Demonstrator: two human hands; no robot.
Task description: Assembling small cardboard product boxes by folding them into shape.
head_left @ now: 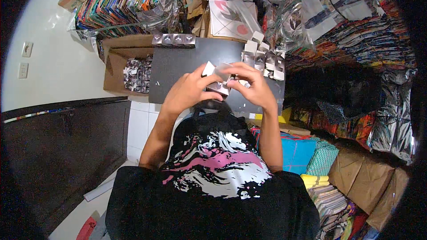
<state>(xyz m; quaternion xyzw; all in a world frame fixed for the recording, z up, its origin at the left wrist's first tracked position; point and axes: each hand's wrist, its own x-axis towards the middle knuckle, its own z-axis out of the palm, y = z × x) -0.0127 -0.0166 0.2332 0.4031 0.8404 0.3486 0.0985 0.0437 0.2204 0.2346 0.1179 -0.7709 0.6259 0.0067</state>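
White wall (58,31) on the left and tall bundles of folded, printed sheets (364,35) on the right close in a cramped workspace, with more colourful folded stock (120,6) piled at the far left, partly under clear plastic. Between them stands a dark grey table (167,69), its middle left mostly free, probably so that both forearms have room. Against its left edge sits an open cardboard carton (112,71) holding many little patterned boxes (138,75), jumbled together; its place beside the table likely keeps it within easy reach. On the table's far right, a loose cluster of cartons (272,60) is heaped, several with pale flaps standing up and their openings showing; whether anything lies inside is too small to tell. At the far left edge, four closed-looking boxes (172,41) form a neat row, perhaps to keep them apart from the heap. Near the front of the table, the left hand (189,90) grips a small box (219,88) between thumb and curled fingers, apparently to steady it. Half open, the right hand (253,90) has its thumb and fingers at the raised flaps; I cannot tell whether it pinches one. Tiny white scraps (157,83) dot the surface.
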